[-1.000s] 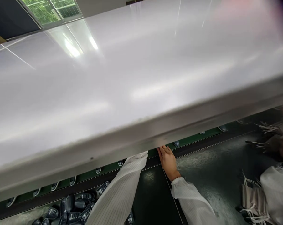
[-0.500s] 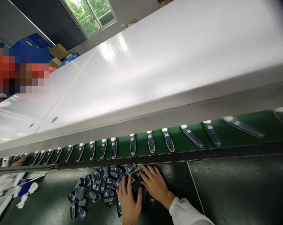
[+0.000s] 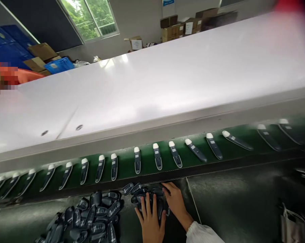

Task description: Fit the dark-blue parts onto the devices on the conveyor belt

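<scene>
Dark covers (image 3: 136, 188), long axes in mixed directions

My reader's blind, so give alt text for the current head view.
A left hand and right hand at a cluster of dark parts, a larger pile to the left; beyond, white-tipped devices line a green belt.

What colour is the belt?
The belt is green; it shows best in the head view.
</scene>
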Action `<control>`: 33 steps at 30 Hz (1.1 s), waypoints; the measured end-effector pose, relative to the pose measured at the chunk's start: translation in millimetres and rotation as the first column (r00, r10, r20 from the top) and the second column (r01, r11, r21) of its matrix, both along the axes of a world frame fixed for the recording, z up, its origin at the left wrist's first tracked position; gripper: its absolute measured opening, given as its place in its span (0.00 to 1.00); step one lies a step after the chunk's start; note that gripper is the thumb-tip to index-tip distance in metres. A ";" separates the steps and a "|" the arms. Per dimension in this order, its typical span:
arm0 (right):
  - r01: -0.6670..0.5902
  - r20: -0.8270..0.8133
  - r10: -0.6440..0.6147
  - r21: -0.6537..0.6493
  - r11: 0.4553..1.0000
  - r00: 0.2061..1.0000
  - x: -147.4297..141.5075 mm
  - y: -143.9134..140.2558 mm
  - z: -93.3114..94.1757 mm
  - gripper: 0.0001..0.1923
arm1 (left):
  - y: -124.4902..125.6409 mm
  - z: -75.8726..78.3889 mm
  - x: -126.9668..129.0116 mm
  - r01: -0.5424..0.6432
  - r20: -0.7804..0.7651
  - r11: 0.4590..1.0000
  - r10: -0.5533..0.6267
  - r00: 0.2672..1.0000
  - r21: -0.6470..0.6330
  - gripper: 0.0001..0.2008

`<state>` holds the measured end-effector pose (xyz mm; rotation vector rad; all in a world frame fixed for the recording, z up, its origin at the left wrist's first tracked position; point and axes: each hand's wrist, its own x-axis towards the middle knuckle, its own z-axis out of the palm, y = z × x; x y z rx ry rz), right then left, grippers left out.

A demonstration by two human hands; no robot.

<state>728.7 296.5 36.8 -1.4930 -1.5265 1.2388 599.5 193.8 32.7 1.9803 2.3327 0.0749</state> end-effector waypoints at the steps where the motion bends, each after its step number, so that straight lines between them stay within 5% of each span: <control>1: 0.038 -0.012 -0.038 -0.011 0.999 0.999 11.2 4.6 0.3 0.19 | 2.1 1.4 7.4 0.035 0.022 0.999 -0.035 0.999 -0.002 0.33; 6: 0.311 0.060 -0.311 -0.004 0.950 0.949 72.3 43.4 3.1 0.24 | 50.1 32.1 28.7 0.186 0.148 0.978 -0.198 0.969 0.091 0.28; 11: 0.390 0.234 -0.401 0.093 0.916 0.886 92.5 97.0 0.2 0.26 | 199.6 55.0 48.3 0.265 0.340 0.950 -0.306 0.889 0.164 0.22; 14: 0.373 0.268 -0.395 0.131 0.918 0.878 84.8 115.3 -6.6 0.27 | 281.8 53.2 78.3 0.302 0.292 0.951 -0.309 0.905 0.072 0.26; 16: 0.325 0.326 -0.367 0.177 0.929 0.871 79.0 118.1 -10.4 0.26 | 314.0 49.3 97.8 0.350 0.276 0.937 -0.332 0.902 -0.019 0.28; 22: 0.200 0.653 -0.348 0.292 0.935 0.672 74.8 107.9 -13.6 0.25 | 334.5 34.1 117.8 0.444 0.353 0.893 -0.393 0.849 -0.073 0.27; 30: 0.249 0.633 -0.429 0.357 0.900 0.644 88.8 116.3 -13.4 0.24 | 333.4 31.3 122.7 0.456 0.317 0.882 -0.402 0.859 -0.119 0.31; 33: 0.103 0.673 -0.288 0.302 0.948 0.682 83.2 88.5 -10.4 0.24 | 335.6 30.5 117.9 0.448 0.260 0.887 -0.410 0.875 -0.108 0.33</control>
